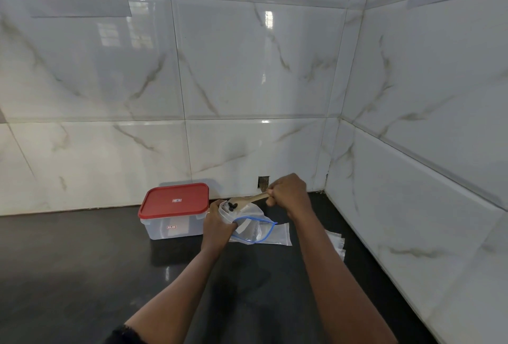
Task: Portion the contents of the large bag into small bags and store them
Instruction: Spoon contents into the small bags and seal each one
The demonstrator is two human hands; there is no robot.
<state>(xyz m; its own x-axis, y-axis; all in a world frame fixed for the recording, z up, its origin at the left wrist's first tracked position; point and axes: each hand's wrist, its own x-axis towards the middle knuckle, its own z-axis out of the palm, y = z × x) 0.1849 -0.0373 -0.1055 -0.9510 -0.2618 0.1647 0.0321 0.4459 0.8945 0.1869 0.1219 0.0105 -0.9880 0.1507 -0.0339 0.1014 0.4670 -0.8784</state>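
Just below the centre of the frame, a wooden spoon (pixel 248 200) is gripped by its handle in the closed right hand (pixel 288 195), its bowl carrying a few dark pieces (pixel 230 207) over the mouth of a small clear bag (pixel 228 213). That bag is clamped at its rim by the left hand (pixel 220 222). Beneath it, a large bag (pixel 254 229) with a blue zip edge lies open on the dark worktop (pixel 82 275); what remains inside cannot be told. A flat small bag (pixel 281 235) lies partly under it, and what may be more bags (pixel 336 243) lie further right. A red-lidded container (pixel 174 210) stands just left of the left hand.
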